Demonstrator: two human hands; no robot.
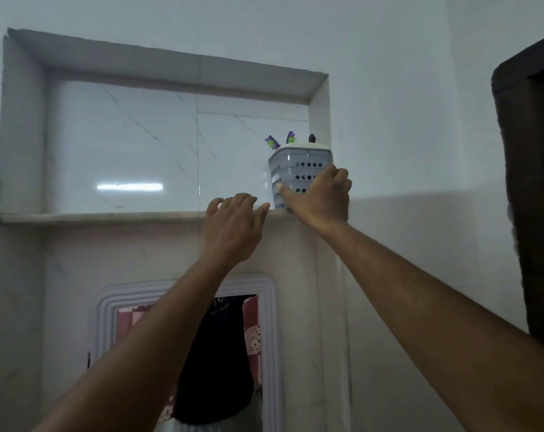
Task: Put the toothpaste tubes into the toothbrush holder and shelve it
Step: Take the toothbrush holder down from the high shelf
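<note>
Shelf (102, 217) bears toothbrush holder (298, 169) — right grip (322, 194) clasping it.

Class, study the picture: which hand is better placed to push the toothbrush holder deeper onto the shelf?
The right hand: it already grips the toothbrush holder at the shelf edge. The left hand rests open on the ledge beside it, holding nothing.

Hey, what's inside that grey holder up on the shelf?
Two purple-and-green toothbrush heads and one dark tip stick out above the grey holder. Its walls hide everything lower, so no toothpaste tubes can be confirmed.
</note>
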